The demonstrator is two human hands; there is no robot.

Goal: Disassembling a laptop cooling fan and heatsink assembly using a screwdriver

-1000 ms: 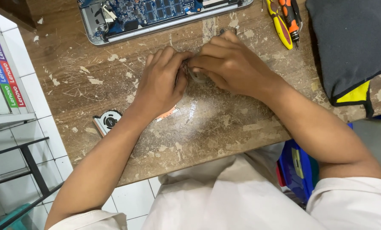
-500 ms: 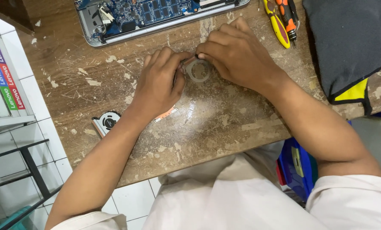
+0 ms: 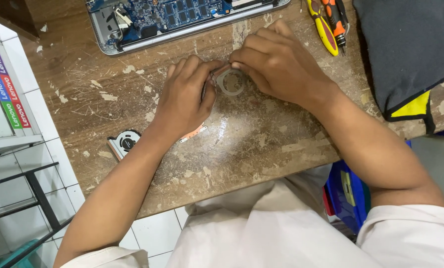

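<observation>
Now both hands are seen closed around a small roll of clear tape [image 3: 230, 82], which is held just above the scratched wooden table [image 3: 261, 144], near its far half and just in front of the opened laptop [image 3: 182, 20]. The left hand [image 3: 184, 99] is pinched on the roll's left edge with fingertips and thumb; the right hand [image 3: 281, 64] is gripped on its upper right edge, fingers curled over it. Compared with a second ago, when the fingers were bunched together and the roll was almost wholly hidden, the hands have been drawn slightly apart and the ring with its open centre is now exposed between them. From this it is judged that the roll is being turned or its free end sought; whether any tape has been lifted cannot be told. Counts recorded: one tape roll; one laptop with its base cover off and blue circuit board showing; one small cooling fan [image 3: 124, 144] lying loose on the table, well left of the left forearm; one thin copper-coloured strip [image 3: 192, 133] partly under the left wrist; two hand tools [image 3: 328, 22], yellow and orange handled, at the far edge; one dark cloth bag [image 3: 405, 54] with a yellow patch at the right.
</observation>
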